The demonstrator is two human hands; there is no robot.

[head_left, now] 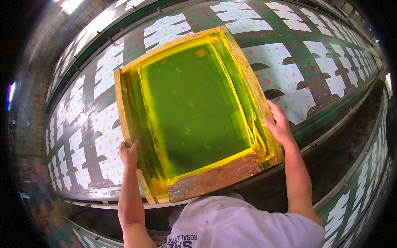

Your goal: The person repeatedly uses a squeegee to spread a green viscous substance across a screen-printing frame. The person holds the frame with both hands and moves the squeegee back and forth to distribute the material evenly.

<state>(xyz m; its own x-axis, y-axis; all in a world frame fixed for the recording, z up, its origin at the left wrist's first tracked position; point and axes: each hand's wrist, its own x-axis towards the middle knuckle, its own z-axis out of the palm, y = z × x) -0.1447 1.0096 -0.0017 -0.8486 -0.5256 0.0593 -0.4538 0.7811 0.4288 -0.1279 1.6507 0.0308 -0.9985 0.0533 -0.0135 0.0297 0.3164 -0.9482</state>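
A large wooden-framed printing screen [215, 178] with a green mesh [190, 105] and yellow ink along its inner edges lies tilted over a long green print table [89, 89]. My left hand [129, 153] grips the frame's left side rail near its lower corner. My right hand [280, 124] holds the right side rail, fingers spread over the wood. White cut fabric pieces [281, 76] with small pink and yellow marks lie in rows on the table, partly under the screen.
A second long table with the same white pieces [343, 208] runs along the right, past a dark gap. A metal rail [331, 134] edges the near table. Brick paving [41, 194] shows at the lower left. My white shirt [244, 225] fills the bottom.
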